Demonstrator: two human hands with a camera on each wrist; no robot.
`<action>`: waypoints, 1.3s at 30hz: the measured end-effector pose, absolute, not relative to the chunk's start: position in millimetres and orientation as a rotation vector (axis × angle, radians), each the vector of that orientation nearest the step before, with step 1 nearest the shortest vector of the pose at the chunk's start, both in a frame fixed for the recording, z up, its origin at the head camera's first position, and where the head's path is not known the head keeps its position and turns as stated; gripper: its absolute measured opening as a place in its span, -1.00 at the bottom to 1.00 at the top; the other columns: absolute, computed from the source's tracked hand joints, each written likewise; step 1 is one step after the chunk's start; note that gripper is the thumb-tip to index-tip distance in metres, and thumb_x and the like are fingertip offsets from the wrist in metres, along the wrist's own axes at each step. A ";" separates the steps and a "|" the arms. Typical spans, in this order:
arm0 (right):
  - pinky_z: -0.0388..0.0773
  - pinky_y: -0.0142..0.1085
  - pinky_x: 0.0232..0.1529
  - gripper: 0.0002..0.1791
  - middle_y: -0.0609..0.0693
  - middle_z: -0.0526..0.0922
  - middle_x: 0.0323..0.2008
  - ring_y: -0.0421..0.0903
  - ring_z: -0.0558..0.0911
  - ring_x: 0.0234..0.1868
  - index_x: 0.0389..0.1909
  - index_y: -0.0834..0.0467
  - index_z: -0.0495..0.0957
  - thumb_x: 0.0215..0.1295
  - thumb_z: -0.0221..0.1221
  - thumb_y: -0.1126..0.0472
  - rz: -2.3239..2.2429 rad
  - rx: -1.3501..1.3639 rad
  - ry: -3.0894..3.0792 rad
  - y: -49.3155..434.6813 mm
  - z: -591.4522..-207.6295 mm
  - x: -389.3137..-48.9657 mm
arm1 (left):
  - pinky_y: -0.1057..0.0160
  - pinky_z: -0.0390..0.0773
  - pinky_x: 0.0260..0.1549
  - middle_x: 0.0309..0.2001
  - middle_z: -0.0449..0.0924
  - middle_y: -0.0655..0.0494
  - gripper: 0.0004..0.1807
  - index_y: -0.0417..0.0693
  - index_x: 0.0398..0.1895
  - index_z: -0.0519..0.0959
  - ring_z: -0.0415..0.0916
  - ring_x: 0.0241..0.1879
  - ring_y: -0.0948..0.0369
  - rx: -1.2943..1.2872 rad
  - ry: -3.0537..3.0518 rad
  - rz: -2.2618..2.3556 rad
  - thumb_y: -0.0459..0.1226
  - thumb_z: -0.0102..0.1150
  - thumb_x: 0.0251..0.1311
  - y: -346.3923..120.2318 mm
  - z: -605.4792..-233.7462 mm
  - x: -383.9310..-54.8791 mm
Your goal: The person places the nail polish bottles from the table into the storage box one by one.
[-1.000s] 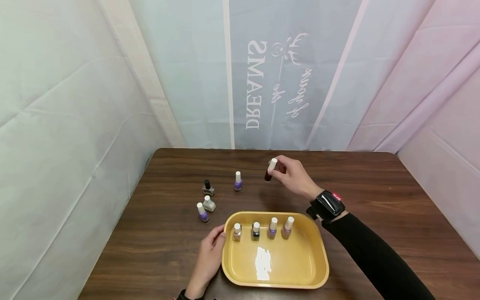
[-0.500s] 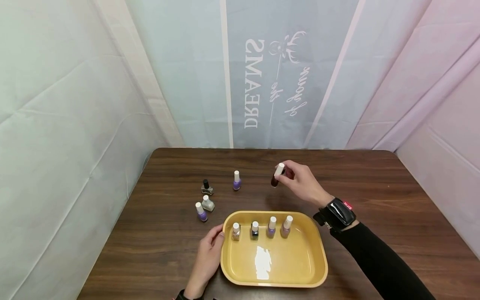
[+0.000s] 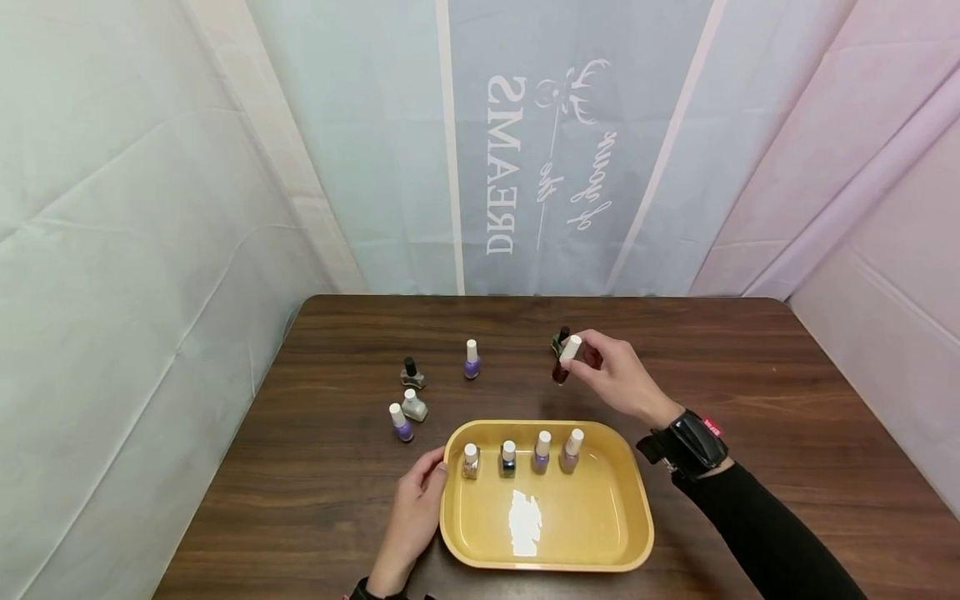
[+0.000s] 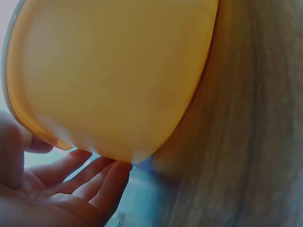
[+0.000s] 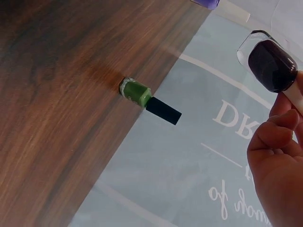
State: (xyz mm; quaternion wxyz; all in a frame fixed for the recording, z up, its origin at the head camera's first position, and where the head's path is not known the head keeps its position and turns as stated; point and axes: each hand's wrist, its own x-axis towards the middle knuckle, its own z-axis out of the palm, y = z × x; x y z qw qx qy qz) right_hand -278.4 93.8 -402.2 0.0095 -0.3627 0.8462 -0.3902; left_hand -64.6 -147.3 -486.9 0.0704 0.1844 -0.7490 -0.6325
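My right hand (image 3: 618, 375) pinches the white cap of a dark red nail polish bottle (image 3: 560, 372), held tilted above the table; its dark body (image 5: 272, 65) shows large in the right wrist view. Just behind it a green nail polish bottle (image 5: 136, 91) with a black cap stands on the table. My left hand (image 3: 418, 500) holds the left side of a yellow tray (image 3: 547, 562). In the left wrist view its fingers (image 4: 111, 187) touch the tray's outer wall below the rim. Inside the tray several white-capped nail polish bottles (image 3: 542, 454) stand in a row along the far side.
On the brown table (image 3: 315, 467), left of centre, stand a purple bottle (image 3: 402, 423), a pale grey bottle (image 3: 414, 406) and a black-capped bottle (image 3: 412, 374). Another purple bottle (image 3: 471, 360) stands farther back. A printed curtain (image 3: 540, 150) hangs behind the table's far edge.
My right hand has moved to the right and nearer with the dark red bottle, and the green bottle behind it has come into view. My left hand stays at the tray.
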 end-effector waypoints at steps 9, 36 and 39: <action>0.27 -0.36 -0.46 -0.71 -0.09 0.39 -0.51 -0.20 0.33 -0.50 0.01 0.13 0.51 0.29 0.23 0.23 -1.232 -1.131 2.650 106.5 -407.4 -269.3 | 0.35 0.60 -0.09 0.12 0.56 -0.21 -0.65 -0.23 0.16 0.51 0.57 0.05 0.07 0.543 -2.245 -1.914 -0.27 -0.10 0.44 -146.5 -486.8 -64.2; 0.31 -0.38 -0.45 -0.71 -0.09 0.45 -0.47 -0.23 0.36 -0.49 0.03 0.13 0.51 0.30 0.22 0.23 -1.254 -1.053 2.709 136.7 -418.8 -249.4 | 0.33 0.60 -0.08 0.11 0.57 -0.22 -0.64 -0.25 0.16 0.51 0.58 0.04 0.08 0.489 -2.229 -1.889 -0.26 -0.08 0.44 -147.7 -485.2 -62.8; 0.31 -0.39 -0.45 -0.70 -0.09 0.45 -0.46 -0.23 0.36 -0.48 0.04 0.13 0.52 0.30 0.22 0.23 -1.254 -1.047 2.714 139.0 -419.8 -247.0 | 0.34 0.59 -0.07 0.12 0.57 -0.21 -0.64 -0.25 0.17 0.50 0.58 0.05 0.08 0.488 -2.231 -1.887 -0.25 -0.08 0.44 -147.8 -484.6 -62.7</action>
